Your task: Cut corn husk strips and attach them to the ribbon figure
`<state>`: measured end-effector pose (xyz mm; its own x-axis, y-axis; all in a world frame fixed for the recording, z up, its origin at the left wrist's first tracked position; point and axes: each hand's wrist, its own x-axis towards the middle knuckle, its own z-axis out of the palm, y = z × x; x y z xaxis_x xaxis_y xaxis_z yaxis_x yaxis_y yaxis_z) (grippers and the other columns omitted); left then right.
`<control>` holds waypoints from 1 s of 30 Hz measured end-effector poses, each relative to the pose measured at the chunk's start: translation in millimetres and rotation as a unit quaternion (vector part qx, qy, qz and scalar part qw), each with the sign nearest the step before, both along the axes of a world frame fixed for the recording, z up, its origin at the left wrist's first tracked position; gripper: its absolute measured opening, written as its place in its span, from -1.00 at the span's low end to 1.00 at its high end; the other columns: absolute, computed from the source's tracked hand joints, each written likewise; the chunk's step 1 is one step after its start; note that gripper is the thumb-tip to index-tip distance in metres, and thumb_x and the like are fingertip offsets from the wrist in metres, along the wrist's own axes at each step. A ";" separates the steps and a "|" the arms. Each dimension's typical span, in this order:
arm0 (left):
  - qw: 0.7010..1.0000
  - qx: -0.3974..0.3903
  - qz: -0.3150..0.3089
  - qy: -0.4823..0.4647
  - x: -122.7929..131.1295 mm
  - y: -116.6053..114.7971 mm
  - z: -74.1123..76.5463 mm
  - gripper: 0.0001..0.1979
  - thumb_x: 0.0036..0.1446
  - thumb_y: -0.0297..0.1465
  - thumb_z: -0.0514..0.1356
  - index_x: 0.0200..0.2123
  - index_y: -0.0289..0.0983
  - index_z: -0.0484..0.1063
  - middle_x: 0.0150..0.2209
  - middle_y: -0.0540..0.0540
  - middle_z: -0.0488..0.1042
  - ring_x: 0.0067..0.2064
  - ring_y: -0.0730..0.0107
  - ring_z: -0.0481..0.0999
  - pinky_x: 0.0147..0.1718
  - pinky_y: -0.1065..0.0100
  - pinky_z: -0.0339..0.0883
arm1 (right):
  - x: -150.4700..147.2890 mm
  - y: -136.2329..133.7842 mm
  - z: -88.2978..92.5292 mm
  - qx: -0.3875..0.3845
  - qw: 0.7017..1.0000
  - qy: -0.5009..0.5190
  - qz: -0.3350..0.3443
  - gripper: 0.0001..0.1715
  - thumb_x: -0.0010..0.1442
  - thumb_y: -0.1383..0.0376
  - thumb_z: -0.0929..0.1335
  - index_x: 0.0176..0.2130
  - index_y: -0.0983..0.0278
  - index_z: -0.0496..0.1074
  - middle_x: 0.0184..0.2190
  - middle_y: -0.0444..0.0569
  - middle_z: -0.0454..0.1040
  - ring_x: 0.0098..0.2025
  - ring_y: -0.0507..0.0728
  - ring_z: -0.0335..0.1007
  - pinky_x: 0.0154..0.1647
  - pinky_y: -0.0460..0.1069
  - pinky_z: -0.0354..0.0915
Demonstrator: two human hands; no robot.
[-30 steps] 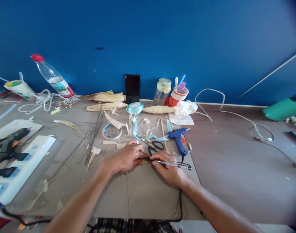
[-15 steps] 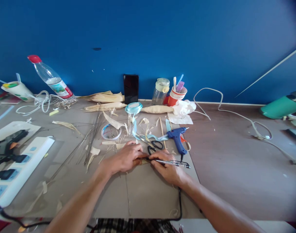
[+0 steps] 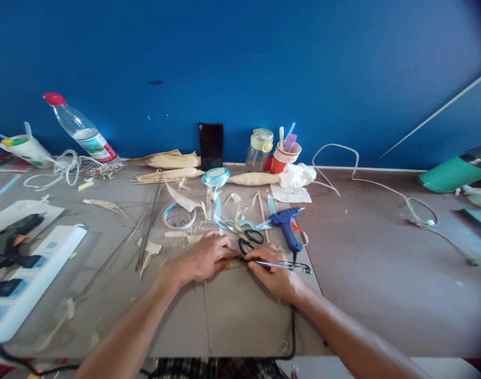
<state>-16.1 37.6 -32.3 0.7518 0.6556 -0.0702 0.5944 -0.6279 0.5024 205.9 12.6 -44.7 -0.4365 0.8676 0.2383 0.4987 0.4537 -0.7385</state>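
Note:
Pinched in my right hand (image 3: 272, 269) is a pen (image 3: 278, 264), its tip pointing left and its clip end to the right. My left hand (image 3: 207, 257) presses its closed fingers on a small tan husk piece (image 3: 234, 263) lying on the grey board. The pen tip is by the husk piece, between my two hands. Black-handled scissors (image 3: 246, 240) lie just beyond my fingers. A blue glue gun (image 3: 289, 223) rests to the right, beyond my right hand.
Thin wires (image 3: 148, 231), husk scraps and a tape roll (image 3: 179, 216) lie left of centre. Behind are a ribbon roll (image 3: 216, 177), a phone (image 3: 211, 146), a jar (image 3: 259, 150) and red cups (image 3: 284, 159). A power strip (image 3: 39, 276) is at left.
The pen and my right hand have shifted very slightly right relative to my left hand. The view has moved a little; both hands keep their hold.

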 end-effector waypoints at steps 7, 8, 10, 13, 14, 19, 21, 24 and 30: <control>1.000 0.010 -0.005 0.001 -0.8 0.1 0.1 -0.68 0.20 -0.37 0.11 0.03 -0.08 0.39 -0.23 -0.04 0.35 -0.12 0.28 0.31 -0.03 0.24 0.08 | 5.6 -1.4 1.0 -0.006 1.000 -0.006 -0.009 -0.83 0.09 0.40 0.32 -0.32 0.20 0.48 -0.40 -0.05 0.55 -0.31 0.14 0.39 -0.25 0.03 0.28; 1.000 0.012 -0.005 -0.002 -0.9 0.0 0.0 -0.68 0.20 -0.37 0.10 0.03 -0.08 0.39 -0.23 -0.04 0.35 -0.12 0.28 0.31 -0.03 0.24 0.08 | 6.5 -1.5 1.2 -0.008 1.000 -0.009 -0.011 -0.84 0.09 0.40 0.32 -0.32 0.19 0.48 -0.40 -0.05 0.55 -0.30 0.14 0.39 -0.25 0.03 0.28; 1.000 0.014 -0.004 -0.002 -1.0 -0.1 -0.1 -0.68 0.20 -0.37 0.10 0.03 -0.09 0.38 -0.23 -0.04 0.35 -0.13 0.29 0.31 -0.03 0.24 0.08 | 8.3 -1.4 2.1 -0.013 1.000 -0.013 -0.015 -0.84 0.10 0.39 0.31 -0.33 0.19 0.48 -0.40 -0.05 0.55 -0.30 0.14 0.39 -0.26 0.03 0.28; 1.000 0.012 -0.008 0.009 -1.1 -0.1 0.2 -0.69 0.20 -0.38 0.10 0.02 -0.09 0.39 -0.24 -0.05 0.36 -0.14 0.29 0.31 -0.03 0.23 0.07 | 11.2 -0.9 4.5 -0.022 1.000 -0.016 -0.011 -0.84 0.09 0.39 0.31 -0.34 0.20 0.49 -0.40 -0.06 0.55 -0.30 0.14 0.38 -0.25 0.04 0.29; 1.000 0.011 -0.009 0.012 -1.2 -0.1 0.3 -0.69 0.20 -0.38 0.10 0.02 -0.10 0.39 -0.23 -0.05 0.36 -0.13 0.29 0.31 -0.03 0.22 0.07 | 12.0 -0.7 5.4 -0.027 0.999 -0.017 -0.011 -0.83 0.09 0.39 0.31 -0.34 0.20 0.49 -0.40 -0.06 0.55 -0.30 0.15 0.38 -0.25 0.04 0.29; 1.000 0.010 -0.005 0.013 -1.3 -0.2 0.7 -0.70 0.21 -0.37 0.09 0.01 -0.11 0.41 -0.22 -0.07 0.37 -0.13 0.28 0.32 -0.01 0.21 0.08 | 15.5 -0.4 7.3 -0.042 0.999 -0.025 -0.017 -0.83 0.09 0.40 0.31 -0.33 0.21 0.49 -0.40 -0.06 0.54 -0.25 0.16 0.38 -0.25 0.04 0.31; 1.000 0.012 -0.001 0.007 -1.0 -0.5 1.3 -0.70 0.21 -0.36 0.09 0.00 -0.11 0.42 -0.23 -0.06 0.37 -0.14 0.28 0.33 -0.02 0.22 0.09 | 16.5 -0.5 7.0 -0.045 0.999 -0.026 -0.017 -0.83 0.09 0.40 0.31 -0.32 0.20 0.48 -0.39 -0.05 0.54 -0.24 0.16 0.38 -0.23 0.05 0.32; 1.000 0.005 0.005 0.010 -0.1 -0.9 3.0 -0.72 0.20 -0.36 0.09 -0.03 -0.11 0.44 -0.24 -0.06 0.36 -0.15 0.29 0.33 -0.04 0.23 0.11 | 18.1 -0.2 6.0 -0.046 0.998 -0.031 -0.019 -0.83 0.09 0.40 0.32 -0.32 0.20 0.49 -0.39 -0.06 0.53 -0.26 0.15 0.39 -0.24 0.04 0.33; 1.000 -0.003 0.004 0.016 0.7 -0.8 6.9 -0.72 0.20 -0.38 0.09 -0.03 -0.11 0.44 -0.25 -0.06 0.35 -0.15 0.27 0.33 -0.02 0.21 0.10 | 21.2 1.5 5.8 -0.048 0.998 -0.042 -0.019 -0.83 0.09 0.40 0.32 -0.31 0.20 0.48 -0.39 -0.06 0.53 -0.26 0.15 0.40 -0.23 0.04 0.32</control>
